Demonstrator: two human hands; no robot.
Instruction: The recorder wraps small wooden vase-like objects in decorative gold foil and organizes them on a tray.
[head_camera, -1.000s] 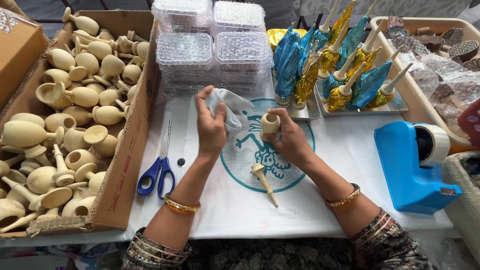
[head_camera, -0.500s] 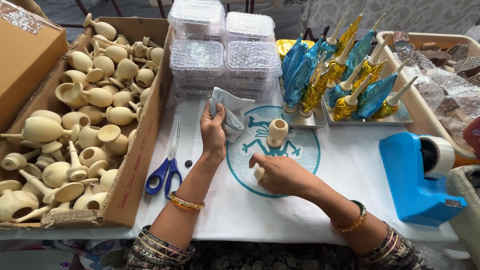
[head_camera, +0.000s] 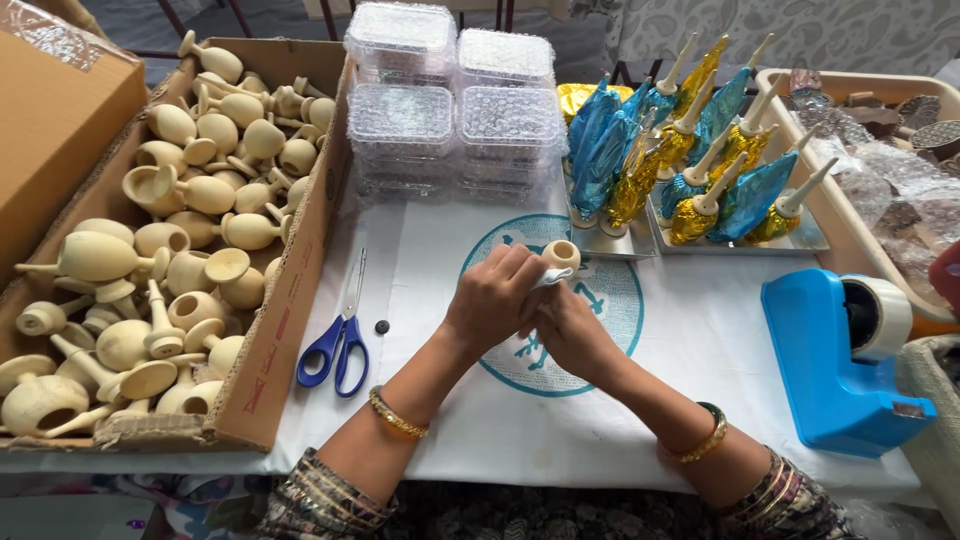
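Note:
My left hand (head_camera: 492, 300) and my right hand (head_camera: 572, 338) meet over a round teal print (head_camera: 610, 300) on the white table cover. The left hand pinches a small white wrap (head_camera: 551, 279). Touching its fingertips, a small pale wooden cup (head_camera: 561, 254) stands with its mouth up. The right hand is curled shut under the left, and the wooden stemmed piece it took from the table is hidden inside it. Both wrists wear gold bangles.
An open cardboard box (head_camera: 262, 392) of pale wooden cups and stemmed pieces fills the left. Blue-handled scissors (head_camera: 336, 350) and a small black button (head_camera: 381, 326) lie beside it. Stacked clear plastic boxes (head_camera: 450, 110), trays of blue and gold foil-wrapped pieces (head_camera: 700, 170) and a blue tape dispenser (head_camera: 830, 365) stand around.
My right hand set the cup down on the print, picked up the stemmed piece lying nearer me, and brought it up against my left hand and the wrap.

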